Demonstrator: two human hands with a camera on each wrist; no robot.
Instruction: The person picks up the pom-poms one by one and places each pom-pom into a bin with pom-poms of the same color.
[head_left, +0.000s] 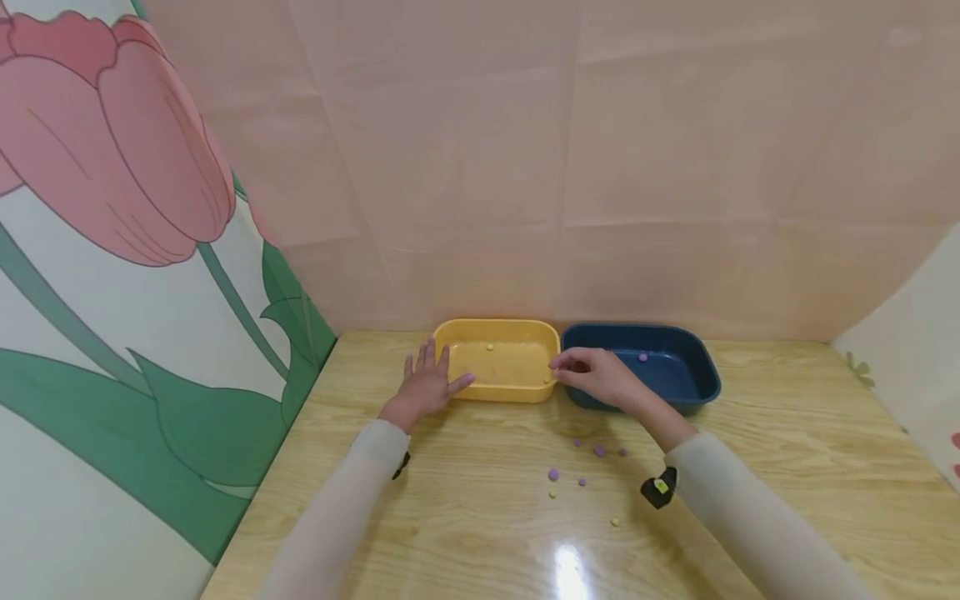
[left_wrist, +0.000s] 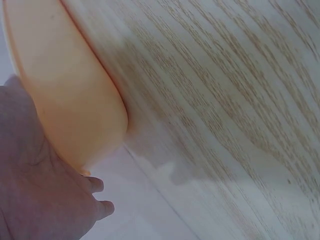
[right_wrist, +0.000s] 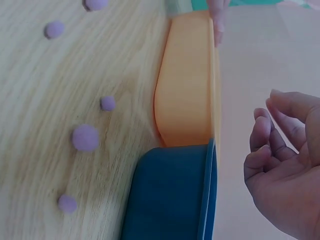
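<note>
My left hand [head_left: 426, 387] lies with spread, straight fingers at the left end of a yellow tray [head_left: 495, 394], touching its rim; the left wrist view shows the hand [left_wrist: 45, 175] against the tray's outside. Over the yellow tray's right end is my right hand [head_left: 600, 377], with fingers bent. In the right wrist view a small gap parts its thumb and forefinger, and nothing shows between them. Just below those fingertips is a small yellow pom-pom [head_left: 547, 380] in the tray. Another yellow pom-pom [head_left: 490, 347] sits farther back inside it.
A dark blue tray [head_left: 705, 392] stands right beside the yellow one, with a purple pom-pom [head_left: 642, 357] inside. Several purple pom-poms [head_left: 600, 451] and two yellow pom-poms [head_left: 615, 522] are scattered on the wooden table [head_left: 465, 508] in front. A pinkish sheet [head_left: 480, 167] hangs behind the trays.
</note>
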